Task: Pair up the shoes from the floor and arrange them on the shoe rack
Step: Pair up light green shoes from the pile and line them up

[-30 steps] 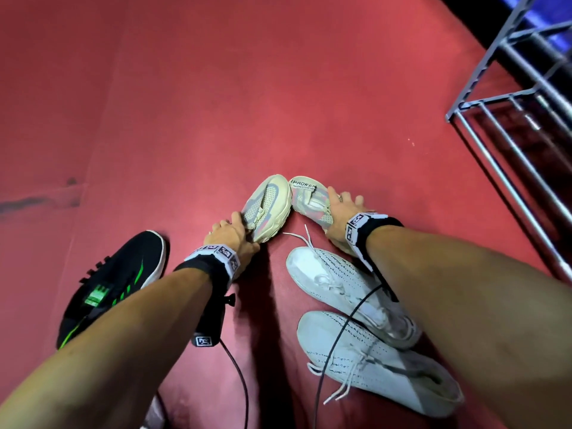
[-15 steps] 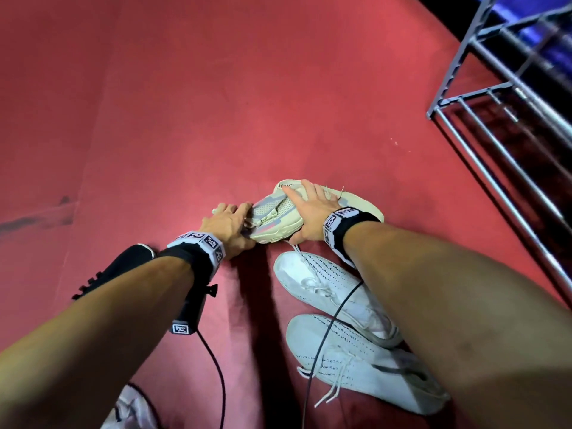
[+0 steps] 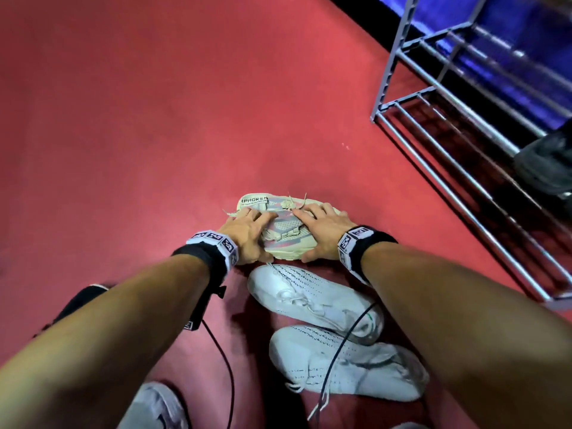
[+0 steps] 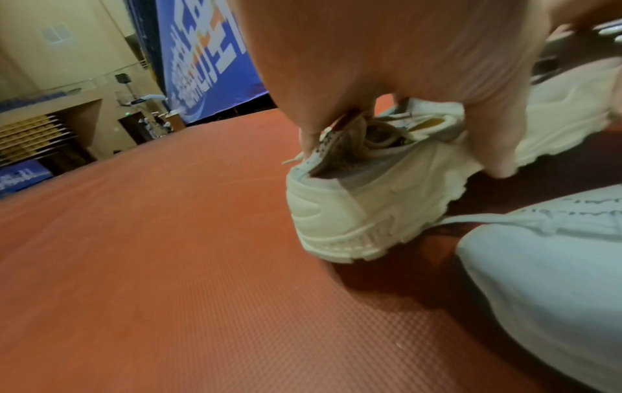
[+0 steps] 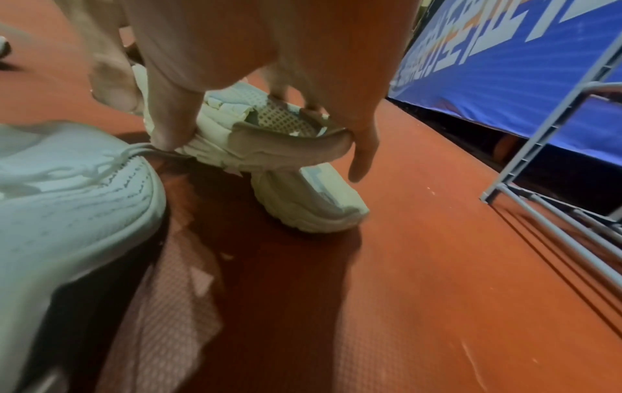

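Note:
Two beige chunky shoes lie side by side on the red floor, the near one point(image 3: 286, 239) pressed against the far one point(image 3: 254, 202). My left hand point(image 3: 250, 230) grips the heel end of the near shoe point(image 4: 353, 207), fingers in its opening. My right hand point(image 3: 315, 236) grips the toe end point(image 5: 269, 138), thumb on one side and fingers over the other. The far shoe's toe point(image 5: 309, 202) shows below it. The grey metal shoe rack point(image 3: 464, 119) stands at the right.
A pair of white knit shoes point(image 3: 312, 301) point(image 3: 343, 363) lies just behind my hands. A black shoe point(image 3: 80, 300) is partly hidden under my left forearm. Another pale shoe point(image 3: 154, 407) sits at the bottom edge. A dark shoe point(image 3: 544, 162) rests on the rack.
The two beige shoes, apart in a V a second ago, have been brought together side by side. Both hands now hold the pair, and the view has swung towards the rack.

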### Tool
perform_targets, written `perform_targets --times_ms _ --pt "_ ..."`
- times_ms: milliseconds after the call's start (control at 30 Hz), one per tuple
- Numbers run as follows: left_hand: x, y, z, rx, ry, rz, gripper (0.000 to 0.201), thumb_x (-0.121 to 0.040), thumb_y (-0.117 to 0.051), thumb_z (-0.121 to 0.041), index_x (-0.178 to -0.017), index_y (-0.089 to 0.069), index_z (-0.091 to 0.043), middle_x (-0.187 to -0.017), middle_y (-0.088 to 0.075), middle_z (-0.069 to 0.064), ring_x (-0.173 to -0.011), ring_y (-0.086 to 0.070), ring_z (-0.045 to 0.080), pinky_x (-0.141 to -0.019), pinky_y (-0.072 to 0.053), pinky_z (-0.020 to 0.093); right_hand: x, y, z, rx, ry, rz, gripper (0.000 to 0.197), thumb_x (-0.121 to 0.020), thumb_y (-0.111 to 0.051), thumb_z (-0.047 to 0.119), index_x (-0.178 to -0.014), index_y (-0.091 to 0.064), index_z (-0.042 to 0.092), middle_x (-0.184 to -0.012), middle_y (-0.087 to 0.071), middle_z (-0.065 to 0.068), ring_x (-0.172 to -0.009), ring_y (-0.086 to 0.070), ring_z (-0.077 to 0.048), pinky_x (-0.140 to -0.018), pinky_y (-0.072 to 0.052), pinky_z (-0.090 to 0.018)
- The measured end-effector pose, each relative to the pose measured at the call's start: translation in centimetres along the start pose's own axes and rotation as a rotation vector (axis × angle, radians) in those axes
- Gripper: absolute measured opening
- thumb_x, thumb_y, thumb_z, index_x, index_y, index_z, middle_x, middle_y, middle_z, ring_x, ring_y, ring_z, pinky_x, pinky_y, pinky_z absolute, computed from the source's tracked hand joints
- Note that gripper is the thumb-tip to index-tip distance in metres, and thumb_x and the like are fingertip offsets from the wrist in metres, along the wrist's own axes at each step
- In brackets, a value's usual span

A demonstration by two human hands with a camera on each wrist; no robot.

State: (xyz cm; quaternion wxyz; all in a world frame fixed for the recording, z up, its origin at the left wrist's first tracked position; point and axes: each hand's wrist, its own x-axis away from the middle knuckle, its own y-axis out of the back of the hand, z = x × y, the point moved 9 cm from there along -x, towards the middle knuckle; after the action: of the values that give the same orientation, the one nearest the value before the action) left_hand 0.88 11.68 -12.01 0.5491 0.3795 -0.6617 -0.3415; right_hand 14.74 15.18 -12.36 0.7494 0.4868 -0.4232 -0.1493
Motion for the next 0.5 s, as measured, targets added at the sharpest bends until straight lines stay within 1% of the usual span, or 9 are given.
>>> perform_targets --times_ms 33,67,133,167,233,267,333,433,500 --pt "-0.4 0.1 -0.3 0.028 -0.03 0.002 0.1 -0.066 -0.073 -0.066 -0.147 -0.022 -0.036 -0.131 -0.039 0.001 -0.122 -0.034 0.021 -0.102 -0.037 0.042 0.3 -0.2 -0.5 -0.004 -0.015 0.01 0.108 -0.073 -0.073 0.061 -0.154 -0.008 0.03 -0.153 -0.019 -0.001 -0.136 -0.023 -0.028 -0.103 -0.035 -0.056" --pt "-0.7 0.3 -0.3 0.051 -0.044 0.005 0.101 -0.064 -0.069 -0.074 -0.146 -0.022 -0.039 -0.132 -0.037 0.001 -0.124 -0.034 0.021 -0.103 -0.037 0.043 0.6 -0.4 -0.9 -0.006 -0.031 0.023 0.108 -0.073 -0.073 0.061 -0.154 -0.009 0.029 -0.153 -0.02 -0.002 -0.136 -0.023 -0.028 -0.104 -0.035 -0.056" --pt "-1.4 0.7 -0.1 0.044 -0.045 0.018 0.108 -0.058 -0.054 -0.09 -0.147 -0.02 -0.04 -0.146 -0.028 0.001 -0.134 -0.028 0.024 -0.108 -0.034 0.051 1.1 -1.1 -1.7 -0.013 -0.066 0.042 0.107 -0.074 -0.072 0.062 -0.154 -0.01 0.029 -0.155 -0.019 -0.003 -0.137 -0.022 -0.029 -0.105 -0.034 -0.056" --pt "-1.7 1.0 0.1 0.032 -0.033 0.026 0.111 -0.054 -0.048 -0.094 -0.148 -0.018 -0.041 -0.154 -0.02 0.0 -0.14 -0.021 0.025 -0.11 -0.03 0.056 1.3 -1.3 -1.9 -0.017 -0.078 0.044 0.106 -0.074 -0.072 0.062 -0.154 -0.01 0.029 -0.155 -0.019 -0.003 -0.138 -0.021 -0.029 -0.104 -0.034 -0.055" --pt "-2.2 1.2 0.5 0.033 0.004 0.054 0.11 -0.055 -0.048 -0.095 -0.148 -0.015 -0.047 -0.161 -0.004 -0.004 -0.147 -0.004 0.025 -0.11 -0.019 0.065 1.7 -1.6 -2.3 -0.023 -0.097 0.041 0.107 -0.074 -0.072 0.062 -0.154 -0.009 0.03 -0.155 -0.018 -0.003 -0.137 -0.021 -0.029 -0.103 -0.035 -0.054" --pt "-2.3 1.2 0.8 0.035 0.025 0.078 0.106 -0.059 -0.05 -0.092 -0.148 -0.012 -0.05 -0.162 0.002 -0.006 -0.148 0.002 0.026 -0.109 -0.015 0.068 1.9 -1.8 -2.5 -0.027 -0.106 0.042 0.107 -0.074 -0.072 0.062 -0.154 -0.009 0.03 -0.154 -0.019 -0.003 -0.137 -0.022 -0.029 -0.103 -0.035 -0.053" --pt "-2.6 0.8 1.2 0.032 0.058 0.122 0.102 -0.062 -0.051 -0.088 -0.147 -0.006 -0.055 -0.162 0.011 -0.007 -0.149 0.01 0.028 -0.108 -0.009 0.071 2.0 -1.9 -2.8 -0.035 -0.127 0.057 0.109 -0.073 -0.072 0.063 -0.154 -0.007 0.031 -0.154 -0.02 -0.004 -0.137 -0.023 -0.029 -0.103 -0.035 -0.054" --pt "-3.0 0.1 1.9 0.05 0.109 0.168 0.102 -0.059 -0.048 -0.091 -0.145 -0.002 -0.06 -0.161 0.015 -0.004 -0.147 0.016 0.032 -0.11 -0.007 0.07 1.8 -1.9 -3.0 -0.055 -0.15 0.104 0.112 -0.072 -0.073 0.063 -0.154 -0.004 0.031 -0.155 -0.019 -0.005 -0.139 -0.022 -0.031 -0.106 -0.033 -0.057" --pt "-3.2 -0.4 2.4 0.057 0.126 0.205 0.103 -0.057 -0.044 -0.093 -0.146 -0.002 -0.059 -0.162 0.015 -0.001 -0.146 0.019 0.034 -0.113 -0.006 0.068 1.5 -1.8 -2.9 -0.048 -0.171 0.137 0.115 -0.07 -0.073 0.064 -0.154 -0.002 0.03 -0.155 -0.022 -0.007 -0.14 -0.024 -0.033 -0.106 -0.035 -0.054"
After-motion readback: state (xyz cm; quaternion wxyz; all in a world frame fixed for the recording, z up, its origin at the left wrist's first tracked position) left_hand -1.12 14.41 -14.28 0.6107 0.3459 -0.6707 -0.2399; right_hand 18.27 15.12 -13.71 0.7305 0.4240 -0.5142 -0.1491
